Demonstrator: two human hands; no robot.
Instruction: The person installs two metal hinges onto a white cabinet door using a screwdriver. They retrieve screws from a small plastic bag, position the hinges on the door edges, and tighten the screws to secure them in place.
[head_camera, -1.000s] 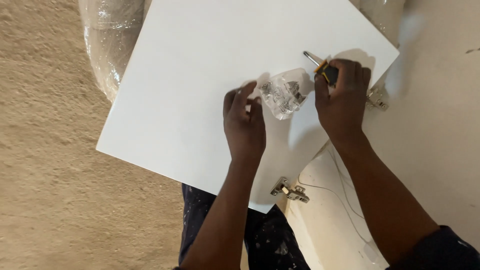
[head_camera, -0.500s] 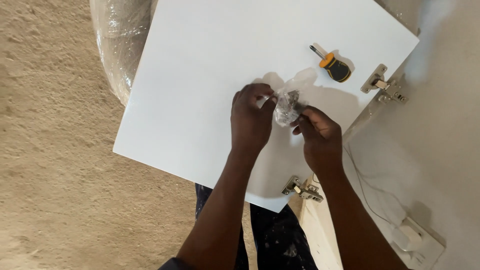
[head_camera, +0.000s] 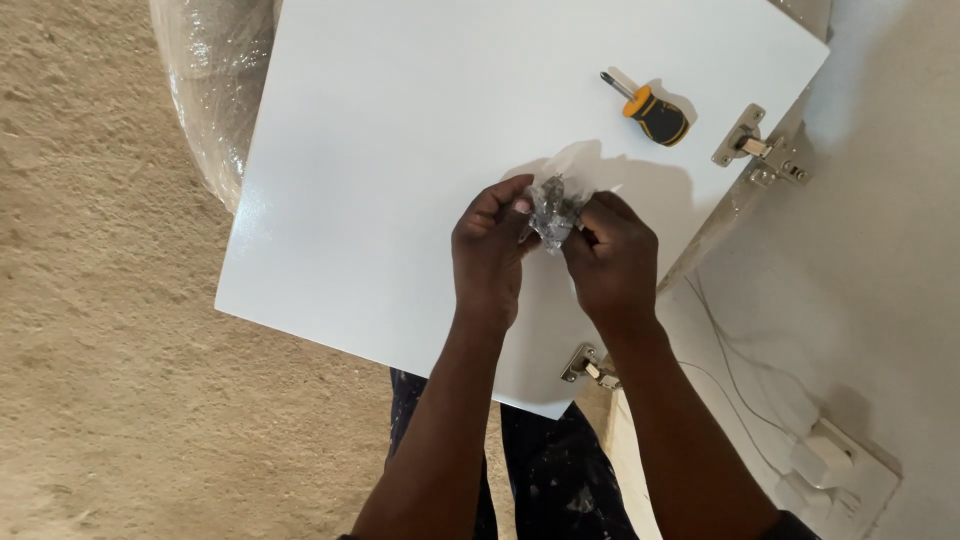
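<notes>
Both hands meet over a white panel (head_camera: 400, 180). Left hand (head_camera: 490, 255) and right hand (head_camera: 612, 262) pinch a small clear plastic bag (head_camera: 553, 212) between their fingers (head_camera: 520, 205); the bag holds small metal pieces, too small to tell apart. A stubby screwdriver (head_camera: 652, 110) with an orange and black handle lies on the panel, well apart from the hands. Two metal hinges sit on the panel's right edge: upper hinge (head_camera: 758, 150) near the screwdriver, lower hinge (head_camera: 590, 366) beside the right forearm. A plastic-wrapped bundle (head_camera: 215, 90) lies under the panel's far corner. Rough tan floor (head_camera: 100, 350) to the left.
</notes>
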